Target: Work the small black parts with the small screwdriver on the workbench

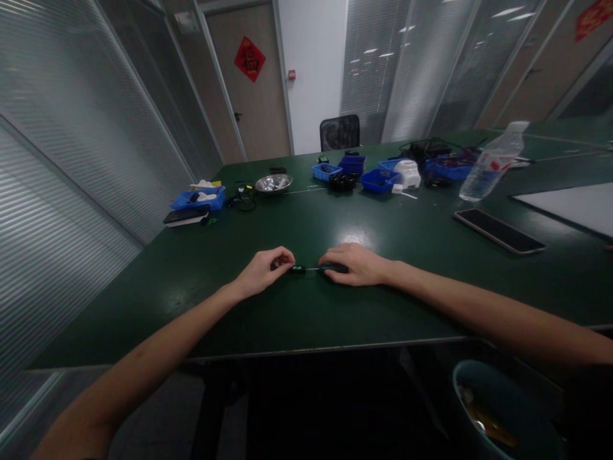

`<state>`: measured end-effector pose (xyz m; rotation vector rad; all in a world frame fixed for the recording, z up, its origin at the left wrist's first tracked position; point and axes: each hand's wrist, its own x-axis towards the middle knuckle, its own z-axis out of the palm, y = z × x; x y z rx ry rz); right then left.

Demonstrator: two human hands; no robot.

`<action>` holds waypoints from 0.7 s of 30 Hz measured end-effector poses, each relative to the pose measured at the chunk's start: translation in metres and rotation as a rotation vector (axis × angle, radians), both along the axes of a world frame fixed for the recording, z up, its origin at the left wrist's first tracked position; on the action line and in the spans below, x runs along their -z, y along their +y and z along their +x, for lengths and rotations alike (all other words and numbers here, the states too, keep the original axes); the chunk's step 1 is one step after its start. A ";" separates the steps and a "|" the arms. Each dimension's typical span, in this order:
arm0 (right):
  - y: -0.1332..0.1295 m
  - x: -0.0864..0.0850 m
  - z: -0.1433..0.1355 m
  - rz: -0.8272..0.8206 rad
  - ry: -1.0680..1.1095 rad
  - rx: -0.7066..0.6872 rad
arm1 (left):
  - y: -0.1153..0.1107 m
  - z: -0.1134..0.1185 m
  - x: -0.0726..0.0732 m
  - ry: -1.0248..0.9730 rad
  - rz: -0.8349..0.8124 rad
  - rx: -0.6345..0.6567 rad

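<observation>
Near the front of the green table (230, 319), my left hand (265, 269) is closed in a pinch on the left end of a small black piece with green on it (297, 269). Its exact kind is too small to make out. My right hand (357, 263) is wrapped around the dark handle of a screwdriver (312, 269). The thin metal shaft lies level and points left, its tip at or close to the right end of the black piece. Whether the tip touches it, I cannot tell.
Beyond my hands stand a metal bowl (274, 184) with small parts, a blue bin (198, 199) at left, and a blue tray (378, 181). At right are a phone (498, 230) and a water bottle (493, 163). Below the table edge sits a bucket (502, 409).
</observation>
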<state>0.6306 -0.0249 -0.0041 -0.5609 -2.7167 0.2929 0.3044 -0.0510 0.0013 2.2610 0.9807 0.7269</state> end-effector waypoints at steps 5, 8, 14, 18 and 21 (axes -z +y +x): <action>0.000 0.000 0.000 0.001 -0.004 -0.007 | 0.001 -0.002 0.002 0.004 0.000 0.031; 0.000 0.001 0.000 0.005 0.004 -0.010 | 0.000 -0.003 0.001 0.008 -0.005 0.056; 0.002 0.003 0.000 0.038 0.002 -0.015 | -0.002 -0.002 0.000 0.062 0.026 0.076; 0.003 0.006 0.000 0.074 0.005 -0.002 | 0.000 -0.002 0.002 0.072 0.040 0.069; 0.003 0.006 0.001 0.082 0.004 -0.008 | 0.001 -0.003 0.003 0.067 0.037 0.080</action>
